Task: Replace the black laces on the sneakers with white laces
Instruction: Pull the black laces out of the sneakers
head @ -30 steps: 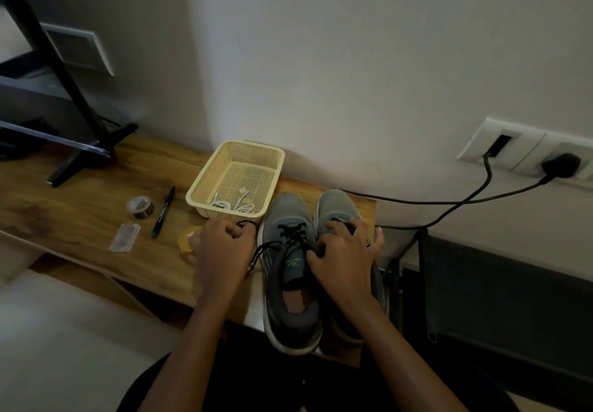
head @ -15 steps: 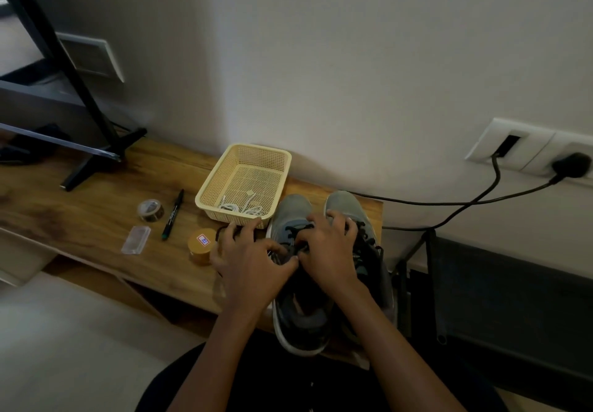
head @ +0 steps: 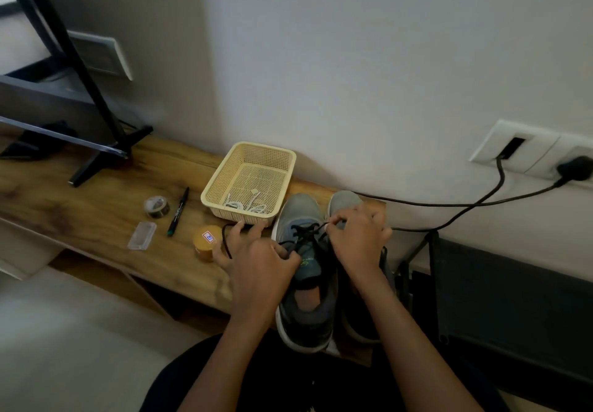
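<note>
Two grey sneakers [head: 301, 209] are placed side by side at the end of a wooden worktop [head: 80, 216]. The toes are turned to the wall and the heels reach over the near edge. The black lace [head: 307, 231] is threaded through the eyelets of the sneaker which stands next to the basket [head: 266, 147], and it is held from both sides.

By the left hand [head: 260, 261] one strand is pinched between thumb and forefinger, close to the tongue of this sneaker. The other fingers of this hand are spread towards the basket, and a loose loop of the lace is seen beside them on the worktop. The grip of the right hand [head: 359, 238] is closed as well: another strand is pinched at the fingertips, nearer to the toe, with the remaining fingers curled. This hand is held over the second sneaker, so a large part of that sneaker is hidden.

The white laces [head: 247, 207] are lying inside the cream basket, at its near wall, and are touched by neither hand. The basket stands just beside the toe of the sneaker.

Further along the worktop a small yellow jar [head: 205, 244] with a sticker, a black marker [head: 178, 212], a roll of tape [head: 156, 207] and a clear plastic case [head: 142, 235] are laid out near each other. A black stand [head: 96, 168] is set behind them. On the wall a socket plate [head: 529, 152] is fixed, from which two dark cables [head: 449, 204] are led down.
</note>
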{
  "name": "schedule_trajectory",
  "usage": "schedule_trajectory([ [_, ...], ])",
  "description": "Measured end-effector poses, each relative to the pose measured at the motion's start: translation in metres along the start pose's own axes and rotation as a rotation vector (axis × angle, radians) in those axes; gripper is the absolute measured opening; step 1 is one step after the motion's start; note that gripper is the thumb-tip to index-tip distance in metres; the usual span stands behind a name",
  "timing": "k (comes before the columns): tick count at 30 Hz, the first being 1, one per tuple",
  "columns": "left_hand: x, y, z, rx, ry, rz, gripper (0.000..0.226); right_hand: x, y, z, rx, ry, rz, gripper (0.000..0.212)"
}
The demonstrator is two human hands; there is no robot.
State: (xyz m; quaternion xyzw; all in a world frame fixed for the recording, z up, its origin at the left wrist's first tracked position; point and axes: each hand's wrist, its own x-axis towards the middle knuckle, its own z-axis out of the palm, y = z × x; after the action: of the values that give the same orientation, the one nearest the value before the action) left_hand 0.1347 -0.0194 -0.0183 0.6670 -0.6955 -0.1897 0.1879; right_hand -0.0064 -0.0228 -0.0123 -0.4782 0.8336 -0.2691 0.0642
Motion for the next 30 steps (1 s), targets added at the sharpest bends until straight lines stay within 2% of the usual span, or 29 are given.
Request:
schedule_trajectory([
  [4, 0.003, -0.001, -0.002, -0.047, -0.044, -0.053, 0.018, -0.004, -0.008, -0.003, -0.012, -0.117, -0.239, 0.027],
  [8, 0.004, -0.001, -0.001, -0.052, -0.055, -0.054, 0.015, -0.013, -0.010, 0.005, -0.187, -0.198, -0.417, 0.022],
  [12, 0.003, -0.001, -0.002, -0.032, -0.015, -0.049, 0.023, -0.013, -0.007, 0.012, -0.281, -0.175, -0.458, 0.016],
  [15, 0.001, 0.001, 0.000, 0.027, 0.038, -0.007, 0.023, -0.010, -0.007, 0.013, -0.215, -0.034, -0.429, 0.003],
  [17, 0.000, 0.003, 0.002, 0.055, 0.052, 0.013, 0.022, -0.007, -0.006, 0.009, -0.183, 0.089, -0.357, 0.004],
  [19, 0.000, 0.003, 0.003, 0.058, 0.055, 0.012, 0.024, 0.000, -0.001, -0.001, -0.209, 0.181, -0.234, 0.002],
  [22, 0.000, 0.002, 0.003, 0.070, 0.068, 0.010, 0.022, 0.010, 0.009, -0.014, -0.223, 0.220, -0.042, 0.013],
  [24, 0.000, 0.002, 0.004, 0.069, 0.071, 0.016, 0.020, 0.010, 0.007, -0.018, -0.176, 0.171, -0.046, 0.014],
  [27, 0.000, 0.000, 0.006, 0.084, 0.079, 0.022, 0.017, 0.003, -0.002, -0.012, -0.100, 0.059, -0.257, 0.032],
  [30, -0.001, -0.003, 0.008, 0.093, 0.085, 0.012, 0.018, -0.008, -0.010, -0.002, -0.176, -0.103, -0.438, 0.022],
])
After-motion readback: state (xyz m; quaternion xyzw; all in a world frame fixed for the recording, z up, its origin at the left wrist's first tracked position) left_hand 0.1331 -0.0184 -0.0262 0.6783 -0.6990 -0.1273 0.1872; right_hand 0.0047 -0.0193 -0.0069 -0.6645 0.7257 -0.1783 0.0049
